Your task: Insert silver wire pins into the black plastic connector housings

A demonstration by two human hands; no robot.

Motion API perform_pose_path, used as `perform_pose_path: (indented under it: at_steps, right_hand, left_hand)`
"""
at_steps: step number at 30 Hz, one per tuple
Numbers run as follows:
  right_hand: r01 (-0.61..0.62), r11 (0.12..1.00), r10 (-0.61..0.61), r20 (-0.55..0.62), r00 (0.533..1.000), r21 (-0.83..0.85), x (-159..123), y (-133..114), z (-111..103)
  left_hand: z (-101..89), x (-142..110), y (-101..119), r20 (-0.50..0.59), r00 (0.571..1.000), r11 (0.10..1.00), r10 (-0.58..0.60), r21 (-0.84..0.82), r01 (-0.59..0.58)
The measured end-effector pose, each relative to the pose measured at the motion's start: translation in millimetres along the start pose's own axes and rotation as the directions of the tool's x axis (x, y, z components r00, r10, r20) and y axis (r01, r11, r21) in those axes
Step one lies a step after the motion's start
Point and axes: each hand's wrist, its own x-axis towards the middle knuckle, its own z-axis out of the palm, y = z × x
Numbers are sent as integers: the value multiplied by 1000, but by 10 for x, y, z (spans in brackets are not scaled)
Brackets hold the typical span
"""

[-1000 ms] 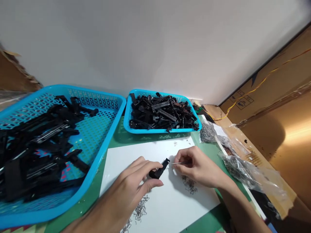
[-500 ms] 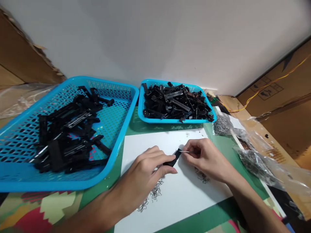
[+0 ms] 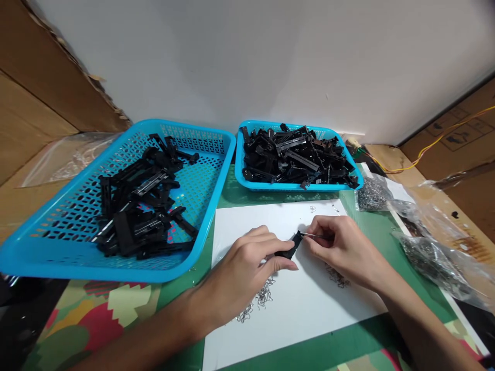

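My left hand [image 3: 253,260] pinches a small black plastic part [image 3: 296,242] between thumb and fingers, just above a white sheet [image 3: 294,319]. A thin metal tool [image 3: 314,236] is gripped in my right hand [image 3: 342,242]. Its tip meets the upper end of the black part; whether a tiny piece sits there is too small to tell. Small bent wire pieces [image 3: 265,294] lie in a pile beside my left hand. Under my right hand is a second wire pile [image 3: 337,277], partly hidden.
A large blue basket [image 3: 209,221] with black parts stands at the left. Behind the sheet, a smaller blue basket [image 3: 301,186] is heaped with similar parts. Clear bags of metal pieces [image 3: 429,257] lie at the right, near yellow wires [image 3: 410,166] and cardboard.
The whole view has shifted, so everything appears further right. Both hands keep their hold, the tool tip still at the black part's end.
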Motion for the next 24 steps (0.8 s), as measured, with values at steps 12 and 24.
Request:
perform_pose_path:
  at_steps: [12, 24]
  right_hand:
    - [29, 998, -33, -72, 997, -49, -59, 27, 50]
    - [30, 1000, -30, -16, 999, -2, -60, 75, 102]
  left_hand:
    - [-7, 3, 16, -10, 992, 990, -124, -66, 123]
    - [-18, 8, 31, 12, 990, 984, -142, -112, 142]
